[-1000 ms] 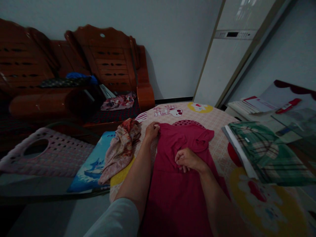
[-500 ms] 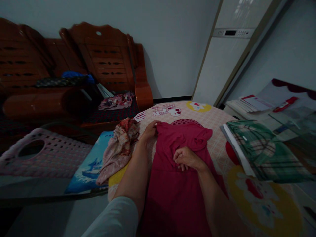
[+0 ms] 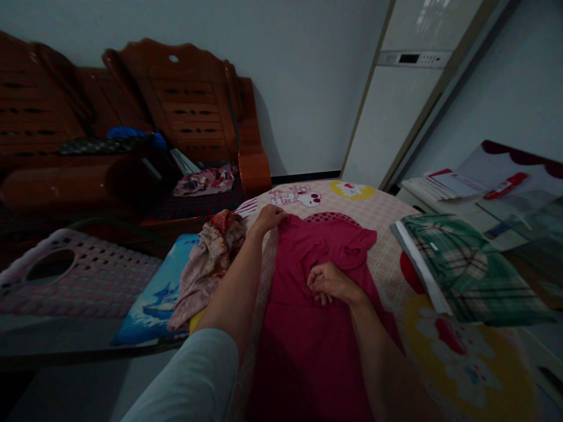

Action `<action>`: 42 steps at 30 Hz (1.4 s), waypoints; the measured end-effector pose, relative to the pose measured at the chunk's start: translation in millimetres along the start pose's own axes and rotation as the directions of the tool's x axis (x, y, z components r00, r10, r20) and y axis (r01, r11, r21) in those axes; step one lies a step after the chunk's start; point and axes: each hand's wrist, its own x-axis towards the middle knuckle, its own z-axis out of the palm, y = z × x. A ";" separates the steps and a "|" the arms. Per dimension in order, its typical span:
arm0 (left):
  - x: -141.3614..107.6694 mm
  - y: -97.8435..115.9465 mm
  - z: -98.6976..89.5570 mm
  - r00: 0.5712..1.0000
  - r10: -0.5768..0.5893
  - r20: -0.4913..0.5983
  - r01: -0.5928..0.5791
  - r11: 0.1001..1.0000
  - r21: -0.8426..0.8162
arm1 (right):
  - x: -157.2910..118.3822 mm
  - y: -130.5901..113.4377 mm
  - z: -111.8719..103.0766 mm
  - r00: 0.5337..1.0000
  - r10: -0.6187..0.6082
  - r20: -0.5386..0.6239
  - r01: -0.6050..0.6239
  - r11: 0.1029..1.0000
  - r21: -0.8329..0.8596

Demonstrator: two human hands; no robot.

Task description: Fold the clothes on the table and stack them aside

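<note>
A dark pink garment (image 3: 308,351) lies spread over a round table with a patterned cloth (image 3: 382,205). My left hand (image 3: 269,219) pinches the garment's upper left corner. Resting on the middle of the garment, my right hand (image 3: 328,282) has its fingers curled, and what is under them, if anything, is hidden. A crumpled, flower-patterned cloth (image 3: 202,269) lies to the left of my left forearm. On the right side of the table is a folded green plaid cloth (image 3: 466,264) on top of white and grey pieces.
Left of the table are a pink woven basket (image 3: 101,281) and a blue printed bag (image 3: 153,305). Wooden seats (image 3: 189,111) with cloths on them stand behind. A side table at the right holds papers (image 3: 453,183) and a red object (image 3: 508,185).
My left hand has moved slightly up and away with the garment's corner, which is pulled a little further out. My right hand has barely moved.
</note>
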 end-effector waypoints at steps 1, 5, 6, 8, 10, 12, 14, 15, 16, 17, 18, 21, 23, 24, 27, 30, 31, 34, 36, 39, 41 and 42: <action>1.2 1.4 4.0 0.999 0.033 -0.024 -0.030 0.992 0.121 | -0.2 -0.3 0.2 1.000 0.007 -0.001 -0.007 1.000 0.000; 2.3 3.0 19.1 0.995 0.086 -0.040 -0.061 0.902 0.427 | -0.9 -1.5 0.8 1.000 -0.001 -0.006 0.001 1.000 0.004; 1.3 2.9 19.8 0.995 0.100 -0.024 -0.079 0.893 0.443 | -0.8 -1.6 1.0 1.000 -0.003 -0.006 0.003 1.000 0.003; -3.7 2.9 16.5 0.987 0.158 0.006 -0.145 0.886 0.441 | -0.1 -1.6 1.2 1.000 -0.003 -0.007 0.003 1.000 -0.002; -14.1 3.6 10.1 0.973 0.231 0.000 -0.211 0.887 0.412 | 0.9 -1.7 1.5 1.000 0.006 -0.011 -0.006 1.000 -0.002; -29.6 4.2 6.1 0.963 0.267 -0.028 -0.238 0.897 0.373 | 1.5 -1.9 1.5 1.000 0.015 -0.014 -0.015 1.000 -0.001; -46.9 3.0 7.9 0.966 0.256 -0.040 -0.227 0.910 0.348 | 1.4 -1.9 1.1 1.000 0.013 -0.017 -0.013 1.000 0.003; -54.8 1.5 10.8 0.969 0.245 -0.037 -0.218 0.914 0.342 | 1.1 -1.8 0.7 1.000 0.007 -0.017 -0.007 1.000 0.007; -61.4 -0.6 14.8 0.970 0.239 -0.034 -0.214 0.916 0.340 | 0.7 -1.4 0.3 1.000 -0.003 -0.016 0.003 1.000 0.013; -66.3 -3.3 19.2 0.970 0.242 -0.034 -0.216 0.916 0.339 | 0.2 -0.9 -0.2 1.000 -0.012 -0.011 0.012 1.000 0.020; -69.6 -6.3 23.7 0.967 0.251 -0.035 -0.225 0.914 0.338 | -0.3 -0.2 -0.7 1.000 -0.019 0.000 0.019 0.999 0.028; -70.7 -14.7 34.5 0.955 0.294 -0.041 -0.265 0.906 0.330 | 0.0 1.8 -1.5 0.999 -0.051 0.016 0.050 0.997 0.062; -68.1 -18.5 38.5 0.946 0.321 -0.038 -0.292 0.899 0.326 | 1.7 2.4 -1.7 0.992 -0.101 -0.080 0.107 0.991 0.076; -66.9 -19.7 39.7 0.943 0.332 -0.038 -0.303 0.897 0.323 | 2.8 2.4 -2.2 0.975 -0.133 -0.177 0.147 0.987 0.069; -64.9 -21.6 41.0 0.935 0.352 -0.038 -0.324 0.893 0.313 | 6.3 2.2 -6.9 0.817 -0.233 -0.527 0.241 0.969 -0.056; -65.1 -22.2 41.4 0.934 0.356 -0.035 -0.326 0.888 0.325 | 10.7 2.7 -16.8 0.626 -0.351 -0.696 0.202 0.936 -0.290; -65.3 -22.2 41.6 0.933 0.357 -0.036 -0.326 0.885 0.333 | 13.3 2.7 -20.5 0.592 -0.384 -0.709 0.163 0.918 -0.362; -65.6 -21.2 42.5 0.932 0.361 -0.038 -0.322 0.871 0.370 | 26.1 1.0 -28.4 0.548 -0.447 -0.707 0.000 0.845 -0.534; -65.5 -20.2 43.0 0.931 0.363 -0.036 -0.319 0.856 0.406 | 37.1 -2.3 -29.8 0.546 -0.460 -0.700 -0.135 0.777 -0.615; -65.7 -19.2 43.1 0.931 0.364 -0.026 -0.314 0.835 0.452 | 50.4 -9.2 -28.5 0.579 -0.422 -0.698 -0.298 0.687 -0.662; -66.1 -18.9 42.8 0.932 0.362 -0.022 -0.310 0.828 0.468 | 55.0 -13.9 -28.5 0.589 -0.381 -0.713 -0.329 0.693 -0.642; -66.4 -18.8 42.7 0.932 0.362 -0.021 -0.310 0.827 0.469 | 56.1 -15.9 -29.4 0.577 -0.368 -0.729 -0.318 0.722 -0.615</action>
